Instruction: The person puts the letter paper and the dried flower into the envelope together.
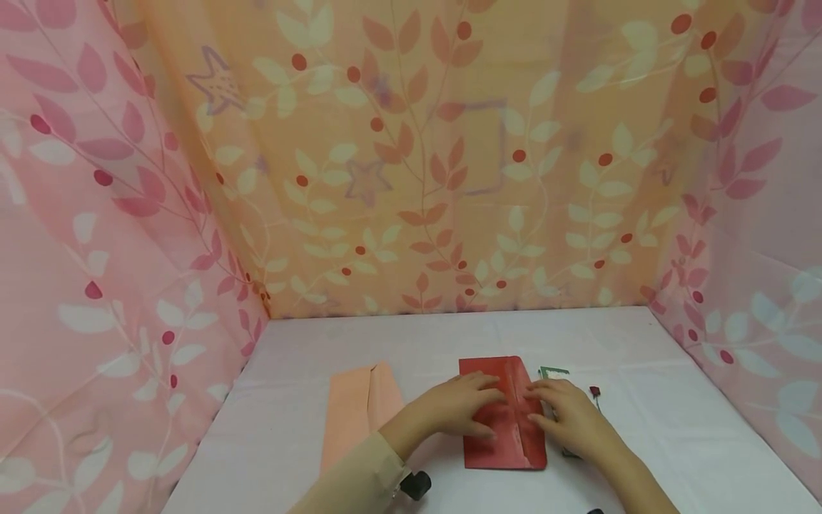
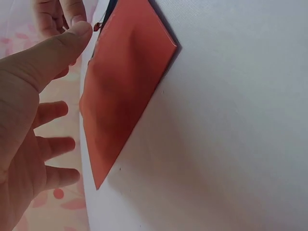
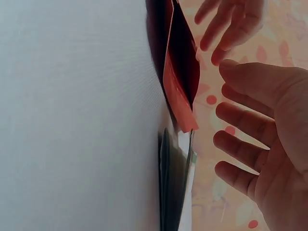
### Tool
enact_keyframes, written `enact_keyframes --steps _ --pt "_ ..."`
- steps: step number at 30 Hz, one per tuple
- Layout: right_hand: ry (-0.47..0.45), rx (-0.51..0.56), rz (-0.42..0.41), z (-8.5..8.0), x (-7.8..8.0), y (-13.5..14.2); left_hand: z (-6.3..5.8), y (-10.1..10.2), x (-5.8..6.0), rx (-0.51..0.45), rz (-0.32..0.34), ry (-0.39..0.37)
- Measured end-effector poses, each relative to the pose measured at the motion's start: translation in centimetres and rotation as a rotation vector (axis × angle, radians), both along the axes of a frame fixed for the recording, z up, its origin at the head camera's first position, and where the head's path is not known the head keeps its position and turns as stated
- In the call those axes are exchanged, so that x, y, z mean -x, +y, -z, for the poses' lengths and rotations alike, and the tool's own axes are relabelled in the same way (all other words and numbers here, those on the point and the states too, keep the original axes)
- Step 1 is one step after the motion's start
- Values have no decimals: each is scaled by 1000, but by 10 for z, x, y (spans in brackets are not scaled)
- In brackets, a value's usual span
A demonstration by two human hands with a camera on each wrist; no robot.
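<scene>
A red envelope (image 1: 504,450) lies on the white table with its flap side toward the right. Over its left part hovers my left hand (image 1: 459,403), fingers spread and slightly bent. My right hand (image 1: 574,414) is at the flap side, its fingertips overlapping that edge in the head view. Both wrist views show the fingers apart from the paper, holding nothing. In the right wrist view the mouth of the envelope (image 3: 180,96) gapes, dark inside. The left wrist view shows its surface (image 2: 125,77) bulging a little.
A peach envelope (image 1: 349,410) lies to the left, partly behind the left sleeve (image 1: 359,478). Under the right hand is a green-edged card (image 1: 554,373), mostly hidden. A small dark red rose (image 1: 594,391) lies right of it. Patterned curtains (image 1: 411,157) enclose the table's back and sides.
</scene>
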State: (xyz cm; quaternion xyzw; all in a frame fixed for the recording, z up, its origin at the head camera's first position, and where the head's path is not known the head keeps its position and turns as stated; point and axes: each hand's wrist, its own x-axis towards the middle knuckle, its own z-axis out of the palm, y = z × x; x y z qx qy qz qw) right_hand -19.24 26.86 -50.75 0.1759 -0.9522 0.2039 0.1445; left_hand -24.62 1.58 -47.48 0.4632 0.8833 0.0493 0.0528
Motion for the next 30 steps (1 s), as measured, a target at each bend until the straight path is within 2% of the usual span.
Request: enact_keyframes --steps 13,20,24,30 --pt "-117 -25 -2 15 3 11 9 20 9 52 -49 -129" --pt "-146 -43 -7 23 2 14 10 27 11 111 -74 -134" --pt "-137 -53 -13 24 2 14 12 29 14 124 -80 -125" --pt "-83 -44 -35 28 1 14 8 34 12 145 -92 -135"
